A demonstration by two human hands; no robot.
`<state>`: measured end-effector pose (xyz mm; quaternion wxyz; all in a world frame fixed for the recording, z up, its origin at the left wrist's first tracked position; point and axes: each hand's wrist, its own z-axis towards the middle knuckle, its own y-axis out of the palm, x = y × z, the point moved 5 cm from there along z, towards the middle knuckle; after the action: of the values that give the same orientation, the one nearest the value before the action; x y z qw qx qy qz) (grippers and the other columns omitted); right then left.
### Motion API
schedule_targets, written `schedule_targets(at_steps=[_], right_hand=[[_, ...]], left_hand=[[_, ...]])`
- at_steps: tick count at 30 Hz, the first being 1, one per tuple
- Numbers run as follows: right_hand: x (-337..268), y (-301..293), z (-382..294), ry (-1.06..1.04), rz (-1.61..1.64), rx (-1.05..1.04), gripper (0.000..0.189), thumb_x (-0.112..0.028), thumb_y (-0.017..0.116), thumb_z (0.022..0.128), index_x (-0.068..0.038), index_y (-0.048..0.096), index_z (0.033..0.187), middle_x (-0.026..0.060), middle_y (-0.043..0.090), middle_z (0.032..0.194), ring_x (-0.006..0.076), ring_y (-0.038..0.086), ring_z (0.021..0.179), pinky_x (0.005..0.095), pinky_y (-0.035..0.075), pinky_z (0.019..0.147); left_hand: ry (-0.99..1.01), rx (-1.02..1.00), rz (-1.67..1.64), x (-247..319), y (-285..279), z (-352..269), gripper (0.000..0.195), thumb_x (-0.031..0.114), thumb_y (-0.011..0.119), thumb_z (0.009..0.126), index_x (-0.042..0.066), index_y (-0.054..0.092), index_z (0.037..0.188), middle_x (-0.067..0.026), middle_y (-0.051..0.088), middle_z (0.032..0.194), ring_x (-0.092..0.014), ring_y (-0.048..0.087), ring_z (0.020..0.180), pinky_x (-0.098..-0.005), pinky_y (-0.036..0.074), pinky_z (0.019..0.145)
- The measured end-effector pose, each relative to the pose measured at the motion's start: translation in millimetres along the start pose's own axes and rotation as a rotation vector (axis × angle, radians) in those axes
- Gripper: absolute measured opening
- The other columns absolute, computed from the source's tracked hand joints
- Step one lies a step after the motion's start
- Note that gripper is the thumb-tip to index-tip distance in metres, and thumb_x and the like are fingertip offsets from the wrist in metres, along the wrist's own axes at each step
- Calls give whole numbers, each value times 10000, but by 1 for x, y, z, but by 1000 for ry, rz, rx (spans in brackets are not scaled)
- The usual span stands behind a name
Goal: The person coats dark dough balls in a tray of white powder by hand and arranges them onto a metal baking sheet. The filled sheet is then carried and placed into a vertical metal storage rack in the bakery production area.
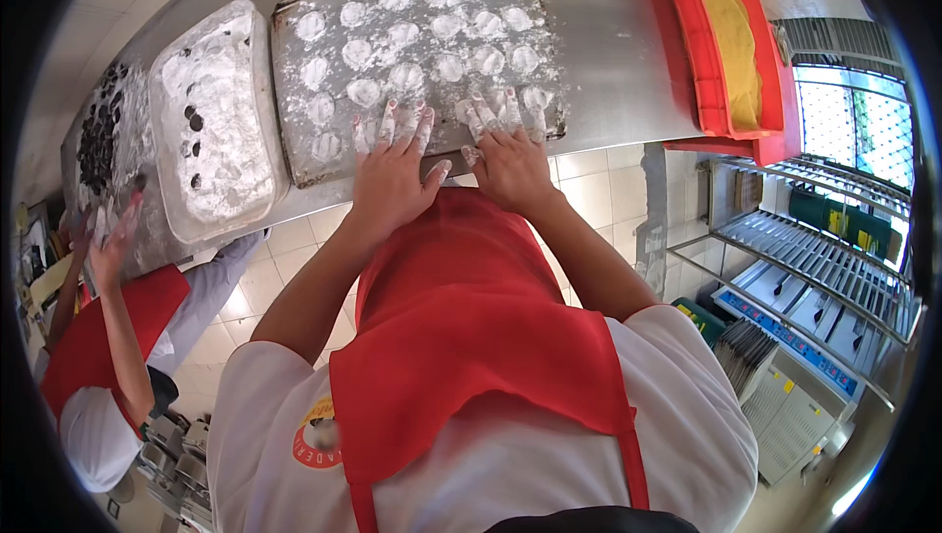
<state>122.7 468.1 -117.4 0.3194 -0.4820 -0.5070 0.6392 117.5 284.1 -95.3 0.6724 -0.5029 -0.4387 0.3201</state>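
A metal baking tray [335,0] dusted with flour lies on the steel table before me. Rows of flattened, flour-coated pieces [406,77] cover it, several with finger-like grooves pressed into them. My left hand [394,146] rests palm down over the tray's front edge, its floured fingers spread on the front row. Beside it, my right hand [509,149] lies flat in the same way, fingertips on the pieces near the front right corner. Neither hand grips anything. What lies under the fingers is partly hidden.
Left of the tray stands a plastic tub [274,165] of white flour with dark round pieces in it. Many dark pieces [101,139] lie farther left, near a co-worker's hands [110,238]. At right are a red crate [692,40] with a yellow lining and a metal rack [817,246].
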Motion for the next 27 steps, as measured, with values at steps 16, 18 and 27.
schedule_targets(at_steps=[16,18,27], right_hand=[[-23,-73,49,-16,396,422,414,-274,711,864,-36,636,1194,201,686,1163,398,621,1173,546,479,999],[-31,-106,73,278,544,273,438,-213,744,822,-19,639,1200,233,693,1142,398,652,1107,507,517,946],[40,-34,64,312,816,-27,453,-138,708,826,1,664,1254,245,709,1155,318,707,1007,395,552,844]], left_hand=[[-47,184,-453,-38,-47,22,628,323,726,885,83,539,1434,-198,604,1399,-380,622,1197,-506,489,1013],[-225,263,-425,-49,-63,40,363,161,762,814,14,657,1130,-221,661,1245,-405,611,1196,-496,507,988],[-423,332,-559,-79,-36,-19,544,167,742,842,-46,614,1327,-291,629,1307,-431,540,1307,-461,448,1101]])
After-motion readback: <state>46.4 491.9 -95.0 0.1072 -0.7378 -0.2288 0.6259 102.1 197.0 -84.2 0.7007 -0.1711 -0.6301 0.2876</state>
